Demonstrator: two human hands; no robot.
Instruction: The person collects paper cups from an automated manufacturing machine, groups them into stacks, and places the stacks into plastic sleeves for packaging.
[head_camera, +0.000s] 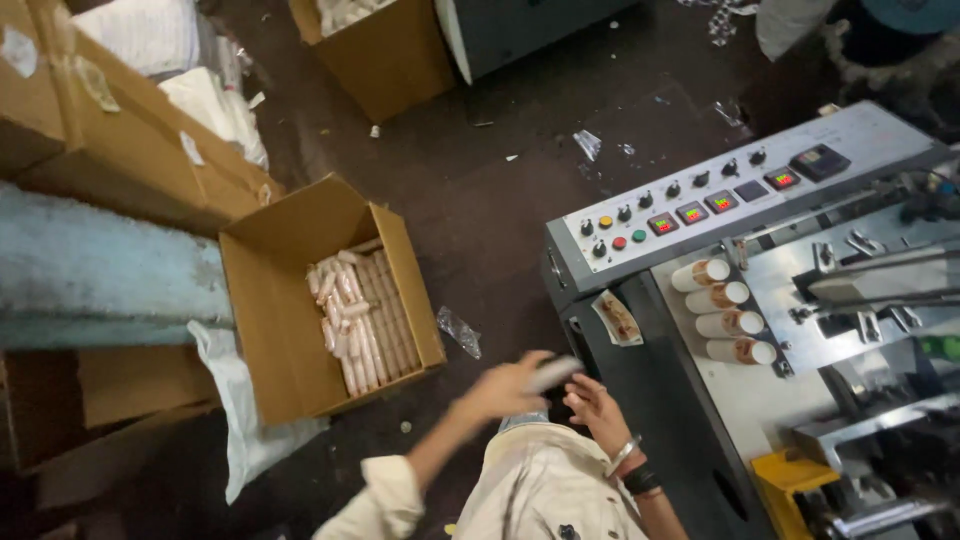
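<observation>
The left hand (510, 385) has its grip closed around a short pale roll (553, 372), seemingly a sleeve of stacked paper cups, blurred so that its surface cannot be read; it sits just below the frame's middle, at about 6 o'clock, over the dark floor (480, 200) and close against the front of the machine (660, 400). The right hand (598, 408), at 4 o'clock from the roll and just beside it, shows loosely curled fingers; whether it touches the roll I cannot tell. By its look the roll should be light and easily crushed: thin paper, stiff along its length but soft under a squeeze, and slippery if wrapped in film. It would best be held around the middle with a gentle, wide grip, or supported at both ends, never pinched hard. It looks whitish, cylindrical and slim. Similar rolls, pale with a pinkish tinge, lie side by side in the open cardboard box (290, 300) at 9 o'clock from the hands. At 3 o'clock four printed paper cups (725, 310) lie in a row on the machine bed, below the sloping control panel (720, 195) with its knobs and coloured buttons.
</observation>
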